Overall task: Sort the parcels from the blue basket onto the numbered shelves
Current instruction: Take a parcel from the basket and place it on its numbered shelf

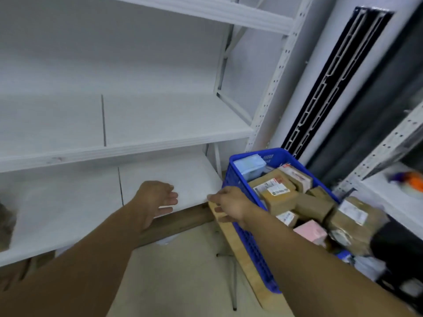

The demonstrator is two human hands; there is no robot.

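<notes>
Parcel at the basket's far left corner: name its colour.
The parcel is light blue; head view shows it.

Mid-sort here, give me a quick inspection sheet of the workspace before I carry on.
Surface: white lower shelf; blurred brown thing at its left edge.
Job's things: blue basket on a wooden board, full of brown parcels plus a pink box.
Clutter: blurred orange-purple item on the right-hand shelf.
Grips: left hand open over the lower shelf; right hand open at the basket's corner, holding nothing.
Cables: nothing seen.
Surroundings: white rack upright, dark slatted panel behind.
</notes>
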